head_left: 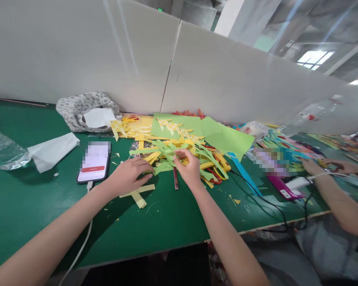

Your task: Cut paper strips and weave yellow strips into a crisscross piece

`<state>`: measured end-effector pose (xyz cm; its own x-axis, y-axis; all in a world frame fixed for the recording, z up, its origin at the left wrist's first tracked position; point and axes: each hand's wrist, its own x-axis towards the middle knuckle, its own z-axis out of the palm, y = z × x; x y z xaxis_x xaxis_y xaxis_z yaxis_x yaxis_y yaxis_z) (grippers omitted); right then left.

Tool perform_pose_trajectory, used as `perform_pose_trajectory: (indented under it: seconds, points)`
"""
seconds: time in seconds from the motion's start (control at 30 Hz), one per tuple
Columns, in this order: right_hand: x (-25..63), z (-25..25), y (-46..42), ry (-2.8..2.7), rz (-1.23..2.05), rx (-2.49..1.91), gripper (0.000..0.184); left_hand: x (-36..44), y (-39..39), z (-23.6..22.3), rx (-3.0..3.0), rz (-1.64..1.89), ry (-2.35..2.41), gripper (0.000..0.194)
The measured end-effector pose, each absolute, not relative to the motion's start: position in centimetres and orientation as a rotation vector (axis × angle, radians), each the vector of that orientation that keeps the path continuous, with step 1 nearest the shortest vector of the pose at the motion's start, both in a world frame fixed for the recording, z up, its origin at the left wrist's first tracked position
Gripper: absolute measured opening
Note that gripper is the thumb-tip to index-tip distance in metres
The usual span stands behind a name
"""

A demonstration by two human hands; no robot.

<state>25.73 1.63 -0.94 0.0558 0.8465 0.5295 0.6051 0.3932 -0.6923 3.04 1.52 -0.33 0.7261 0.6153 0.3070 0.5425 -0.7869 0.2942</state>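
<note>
My right hand has its fingers pinched on a light green paper strip above a loose heap of green and yellow strips. My left hand is curled to the left, its thumb and fingertips at the end of a green strip. Pale yellow strips lie crossed on the table just under my left hand. A narrow dark red tool lies between the hands, its upper part hidden by paper. Yellow-handled scissors or cutter lie partly under the strips to the right.
A phone with a white cable lies left. Behind are woven yellow paper pieces, green sheets and a patterned cloth bag. A plastic bottle lies far left. At right, a co-worker's hands are near a purple power bank and cables.
</note>
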Motion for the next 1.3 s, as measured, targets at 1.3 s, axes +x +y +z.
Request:
perform_pose_trajectory:
  seconds: [1.3]
  points:
    - [24.4, -2.0, 2.0, -2.288, 0.042, -1.442, 0.027, 4.2, 1.2, -2.3, 2.933, 0.719, 1.052, 0.032]
